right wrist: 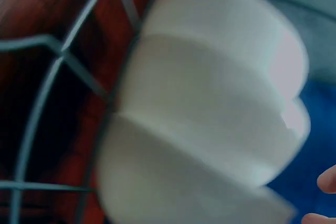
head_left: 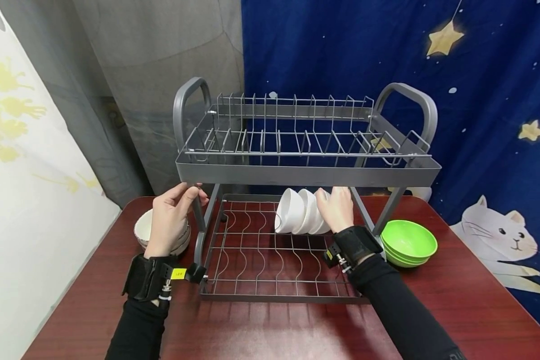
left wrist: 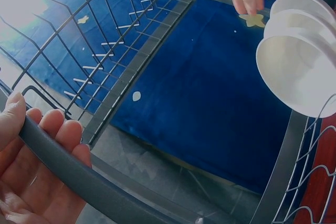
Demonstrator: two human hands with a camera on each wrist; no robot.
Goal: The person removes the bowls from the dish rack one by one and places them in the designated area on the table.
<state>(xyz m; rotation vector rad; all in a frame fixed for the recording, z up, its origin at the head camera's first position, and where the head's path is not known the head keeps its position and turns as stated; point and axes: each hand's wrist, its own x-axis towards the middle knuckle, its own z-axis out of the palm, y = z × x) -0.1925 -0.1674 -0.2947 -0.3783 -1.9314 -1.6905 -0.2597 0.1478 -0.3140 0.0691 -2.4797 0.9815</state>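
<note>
White bowls (head_left: 299, 212) – glossy, round – R hand (head_left: 337, 207) touching.

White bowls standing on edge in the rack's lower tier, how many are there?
3 glossy white ceramic bowls stand nested on edge at the back of the grey wire dish rack's lower tier, under the right hand. More may be hidden behind that hand.
</note>
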